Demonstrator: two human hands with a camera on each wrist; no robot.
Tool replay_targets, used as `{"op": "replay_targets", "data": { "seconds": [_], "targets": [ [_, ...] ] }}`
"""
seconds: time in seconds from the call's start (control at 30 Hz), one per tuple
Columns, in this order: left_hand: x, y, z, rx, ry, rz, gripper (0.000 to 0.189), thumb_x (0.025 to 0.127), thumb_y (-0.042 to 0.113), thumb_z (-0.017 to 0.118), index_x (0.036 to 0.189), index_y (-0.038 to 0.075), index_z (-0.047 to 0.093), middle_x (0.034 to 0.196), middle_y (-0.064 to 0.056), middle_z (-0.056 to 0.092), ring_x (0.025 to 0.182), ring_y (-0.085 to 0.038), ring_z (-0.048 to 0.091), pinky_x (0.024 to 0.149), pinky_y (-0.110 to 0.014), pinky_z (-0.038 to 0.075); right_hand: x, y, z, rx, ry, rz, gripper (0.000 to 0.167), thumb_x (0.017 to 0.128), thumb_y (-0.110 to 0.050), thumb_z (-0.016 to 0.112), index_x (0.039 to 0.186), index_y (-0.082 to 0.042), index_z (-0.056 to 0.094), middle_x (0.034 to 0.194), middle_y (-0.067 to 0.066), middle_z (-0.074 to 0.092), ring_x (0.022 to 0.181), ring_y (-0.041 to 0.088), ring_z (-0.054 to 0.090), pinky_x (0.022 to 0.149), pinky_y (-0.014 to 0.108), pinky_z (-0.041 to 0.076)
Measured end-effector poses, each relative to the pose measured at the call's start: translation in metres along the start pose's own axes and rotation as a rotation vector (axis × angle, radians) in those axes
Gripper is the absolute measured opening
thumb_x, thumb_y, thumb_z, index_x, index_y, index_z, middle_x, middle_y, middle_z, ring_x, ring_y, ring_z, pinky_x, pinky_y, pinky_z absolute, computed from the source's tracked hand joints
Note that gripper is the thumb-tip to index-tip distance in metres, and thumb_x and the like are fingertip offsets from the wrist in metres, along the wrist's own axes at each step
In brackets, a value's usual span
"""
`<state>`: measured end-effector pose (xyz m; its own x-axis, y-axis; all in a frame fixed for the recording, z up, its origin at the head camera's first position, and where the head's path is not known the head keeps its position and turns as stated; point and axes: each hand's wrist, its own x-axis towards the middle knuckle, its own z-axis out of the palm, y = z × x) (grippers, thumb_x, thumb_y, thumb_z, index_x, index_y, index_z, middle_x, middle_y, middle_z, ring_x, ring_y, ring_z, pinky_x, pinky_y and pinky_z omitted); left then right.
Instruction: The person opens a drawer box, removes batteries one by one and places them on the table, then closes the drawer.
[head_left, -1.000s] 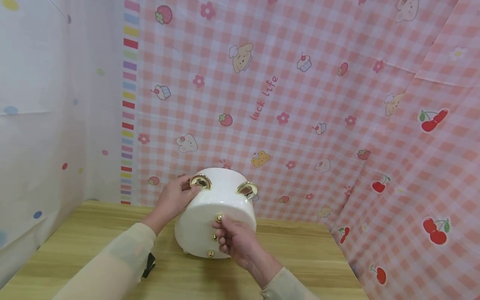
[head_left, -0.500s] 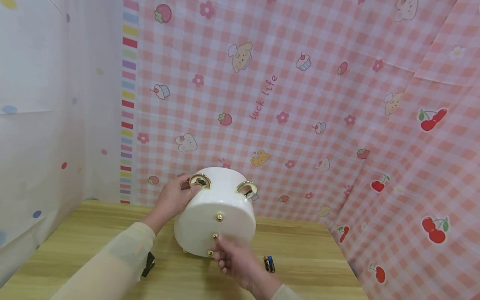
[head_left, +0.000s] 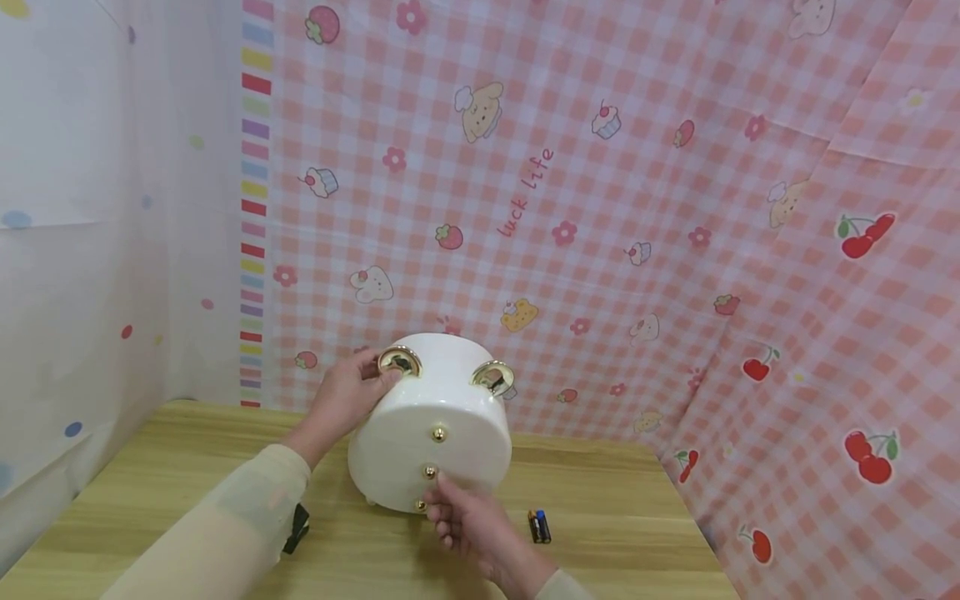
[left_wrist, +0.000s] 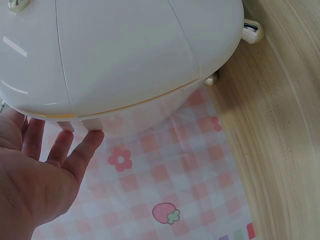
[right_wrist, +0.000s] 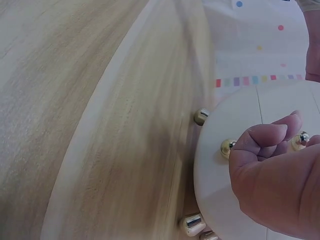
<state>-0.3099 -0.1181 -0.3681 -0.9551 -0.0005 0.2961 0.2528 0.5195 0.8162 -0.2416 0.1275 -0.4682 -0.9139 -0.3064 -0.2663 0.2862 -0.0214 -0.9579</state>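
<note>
A glossy white rounded cabinet [head_left: 461,437] with gold ear-shaped rings and gold feet stands on the table. Three gold knobs run down its front, with seams between the front panels in the left wrist view. My left hand [head_left: 345,400] grips its upper left side, thumb at the left gold ring [head_left: 401,362] and fingers [left_wrist: 82,150] against its back. At the front, the curled fingers of my right hand [head_left: 472,517] pinch around the middle knob [head_left: 430,472]. In the right wrist view, the lowest knob [right_wrist: 228,148] shows beside those fingers.
Two small batteries [head_left: 538,527] lie together on the wooden table [head_left: 615,500], right of my right hand. A black object [head_left: 297,530] is partly hidden by my left sleeve. Pink checked cloth [head_left: 555,275] hangs behind the table and along its right.
My right hand has moved down from the top knob to the middle one, uncovering the batteries. My left hand has stayed on the cabinet's upper left side.
</note>
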Motion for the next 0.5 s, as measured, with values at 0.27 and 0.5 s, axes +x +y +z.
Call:
{"op": "replay_targets", "data": {
  "seconds": [0.27,0.5],
  "targets": [
    [0.0004,-0.0007,0.0004,0.004,-0.001,0.013,0.044,0.107,0.030,0.067,0.144,0.006,0.064,0.140,-0.026,0.068,0.131,-0.044,0.066,0.106,-0.054,0.056,0.0014,-0.0025,0.0016,0.008,-0.012,0.003,0.051,0.105,-0.055,0.063,0.109,-0.006,0.075,0.080,-0.007,0.069,0.068,0.005,0.055,0.062,0.019,0.047],
    [0.0006,-0.0017,0.0010,0.005,0.001,0.013,0.045,0.107,0.031,0.067,0.144,0.006,0.063,0.140,-0.026,0.068,0.132,-0.044,0.066,0.105,-0.054,0.057,0.0024,-0.0037,0.0022,0.017,-0.010,0.007,0.051,0.103,-0.056,0.064,0.109,-0.006,0.075,0.080,-0.007,0.069,0.068,0.005,0.055,0.062,0.019,0.047]
  ]
}}
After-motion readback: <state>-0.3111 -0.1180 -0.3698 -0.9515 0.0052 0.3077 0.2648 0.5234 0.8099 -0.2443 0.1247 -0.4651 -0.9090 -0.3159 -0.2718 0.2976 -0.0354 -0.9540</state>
